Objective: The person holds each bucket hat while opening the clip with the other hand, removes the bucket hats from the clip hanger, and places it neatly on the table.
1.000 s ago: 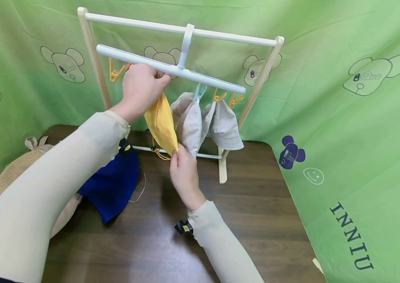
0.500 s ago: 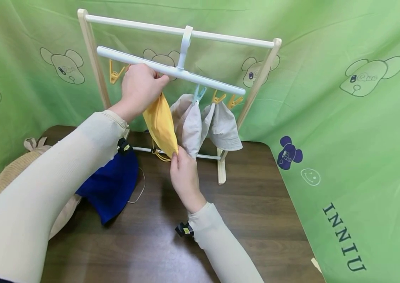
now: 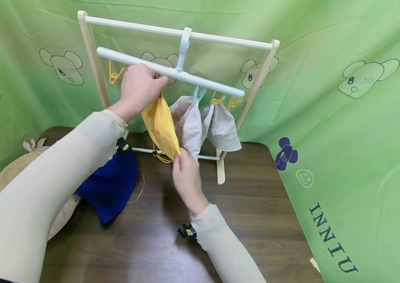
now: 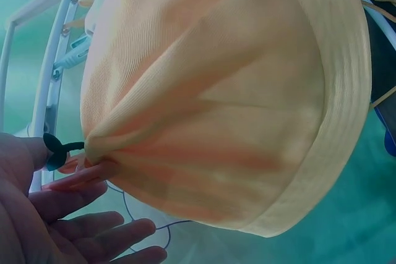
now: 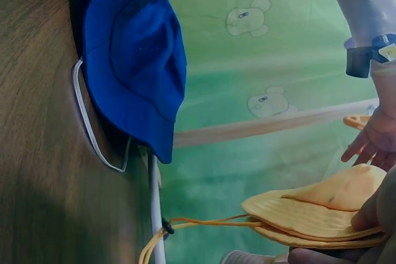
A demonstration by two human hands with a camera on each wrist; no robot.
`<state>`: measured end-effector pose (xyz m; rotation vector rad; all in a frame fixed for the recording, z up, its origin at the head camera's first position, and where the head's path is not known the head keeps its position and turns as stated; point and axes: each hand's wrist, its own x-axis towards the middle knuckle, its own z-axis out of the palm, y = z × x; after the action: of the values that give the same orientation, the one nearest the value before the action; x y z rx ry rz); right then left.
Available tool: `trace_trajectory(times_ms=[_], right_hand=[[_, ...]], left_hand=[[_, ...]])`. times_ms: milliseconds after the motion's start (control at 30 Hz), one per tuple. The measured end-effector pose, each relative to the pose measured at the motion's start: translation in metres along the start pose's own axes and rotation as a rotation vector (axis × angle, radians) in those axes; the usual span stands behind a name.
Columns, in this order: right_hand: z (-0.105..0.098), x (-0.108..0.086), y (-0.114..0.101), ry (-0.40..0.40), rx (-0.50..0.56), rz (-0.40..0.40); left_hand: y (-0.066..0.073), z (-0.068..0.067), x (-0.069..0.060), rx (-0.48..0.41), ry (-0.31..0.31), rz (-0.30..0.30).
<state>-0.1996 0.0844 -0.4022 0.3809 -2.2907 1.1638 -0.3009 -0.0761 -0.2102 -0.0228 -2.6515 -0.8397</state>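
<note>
The yellow hat [image 3: 160,124] is up in the air between the two hands, under the left half of the white hanger [image 3: 208,81]. It leans, with its top up by the left hand [image 3: 142,86] and its brim down by the right hand [image 3: 187,177]. The left thumb and first finger pinch a clip [image 4: 86,177] at the top of the hat, next to a small green leaf [image 4: 57,151], and the other left fingers are spread out. The right thumb and fingers grip the edge of the brim. A yellow cord [image 5: 210,221] with a black bead [image 5: 168,225] hangs from the hat. The hanger hooks over the top bar of the rack [image 3: 136,26]. Pale hats [image 3: 191,129] hang on its right half by a blue clip [image 3: 198,95] and yellow clips; I can't tell where one hat ends and the next starts. A blue hat [image 3: 109,184] lies on the brown table [image 3: 157,251], and a straw hat [image 3: 12,167] sits left of it, partly behind the left sleeve [image 3: 58,169].
</note>
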Motion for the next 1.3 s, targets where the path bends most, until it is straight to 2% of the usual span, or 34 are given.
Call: trace_trajectory(times_ms=[167, 400, 567, 733, 900, 1300], right_hand=[[-0.004, 0.001, 0.0, 0.009, -0.056, -0.022], [-0.008, 0.003, -0.001, 0.015, -0.257, -0.101], [-0.014, 0.006, -0.003, -0.012, -0.351, -0.14], [-0.019, 0.006, -0.004, -0.002, -0.355, -0.151], [-0.021, 0.004, -0.004, 0.012, -0.336, -0.152], [-0.025, 0.002, 0.001, 0.04, -0.382, -0.122]], left_hand=[[0.0, 0.0, 0.002, 0.001, -0.004, -0.003], [0.001, 0.0, 0.004, 0.011, -0.01, 0.001], [0.001, 0.0, 0.004, 0.02, -0.013, 0.012], [0.001, 0.0, 0.005, 0.023, -0.01, 0.032], [0.002, 0.0, 0.005, 0.014, -0.021, 0.024], [0.003, -0.001, 0.005, 0.005, -0.051, -0.002]])
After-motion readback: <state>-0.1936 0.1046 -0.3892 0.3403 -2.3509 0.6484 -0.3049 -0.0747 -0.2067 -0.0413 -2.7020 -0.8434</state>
